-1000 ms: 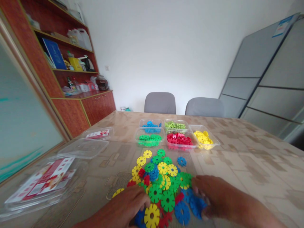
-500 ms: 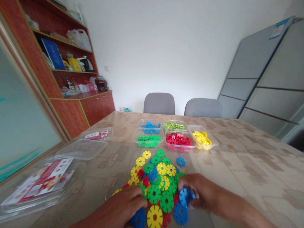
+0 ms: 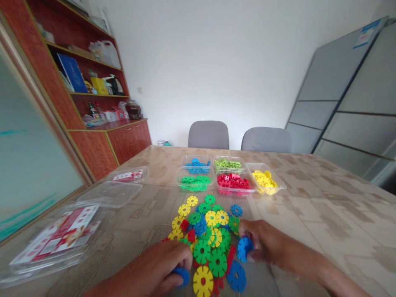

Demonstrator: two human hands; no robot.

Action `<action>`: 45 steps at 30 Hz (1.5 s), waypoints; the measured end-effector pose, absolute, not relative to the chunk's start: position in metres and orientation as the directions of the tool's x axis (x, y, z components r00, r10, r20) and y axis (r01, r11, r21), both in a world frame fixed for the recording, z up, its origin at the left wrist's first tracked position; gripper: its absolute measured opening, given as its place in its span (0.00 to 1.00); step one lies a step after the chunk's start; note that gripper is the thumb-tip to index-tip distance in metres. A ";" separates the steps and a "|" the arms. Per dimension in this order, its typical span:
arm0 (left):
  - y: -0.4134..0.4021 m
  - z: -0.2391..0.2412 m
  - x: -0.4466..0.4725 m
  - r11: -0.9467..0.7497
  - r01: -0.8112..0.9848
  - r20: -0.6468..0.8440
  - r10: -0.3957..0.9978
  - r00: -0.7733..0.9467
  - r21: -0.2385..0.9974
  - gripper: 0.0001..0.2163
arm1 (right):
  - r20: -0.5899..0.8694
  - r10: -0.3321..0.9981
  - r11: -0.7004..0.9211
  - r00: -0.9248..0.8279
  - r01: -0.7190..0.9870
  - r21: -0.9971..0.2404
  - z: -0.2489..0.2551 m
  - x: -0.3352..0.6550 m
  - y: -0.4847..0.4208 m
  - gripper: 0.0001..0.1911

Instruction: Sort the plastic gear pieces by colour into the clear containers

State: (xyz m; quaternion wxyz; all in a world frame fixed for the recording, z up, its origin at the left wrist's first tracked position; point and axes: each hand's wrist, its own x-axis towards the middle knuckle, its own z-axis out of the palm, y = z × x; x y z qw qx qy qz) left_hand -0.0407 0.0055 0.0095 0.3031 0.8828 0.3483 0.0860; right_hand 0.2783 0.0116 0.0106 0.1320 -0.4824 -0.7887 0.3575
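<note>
A loose pile of notched plastic discs in green, yellow and blue, with some red pieces, spreads over the table in front of me. My right hand, at the pile's right edge, pinches a blue notched disc. On the near left side, my left hand is closed on another blue disc, partly hidden by the fingers. Between the hands lie a green disc and a yellow disc. One more blue disc rests flat below my right hand.
Behind the pile stand clear tubs of blue pieces, green pieces, light green pieces, red pieces and yellow pieces. Clear lids and a stack of labelled lids lie at left. Two grey chairs stand beyond the table.
My right hand has shifted slightly right and up, carrying its blue disc away from the pile. My left hand now grips a blue disc that lay beneath it.
</note>
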 end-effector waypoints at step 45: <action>0.076 -0.014 -0.019 -0.652 0.556 0.128 0.700 0.702 0.516 0.22 | -0.281 0.786 0.036 -0.551 0.493 -0.869 0.020 0.250 -0.010 0.15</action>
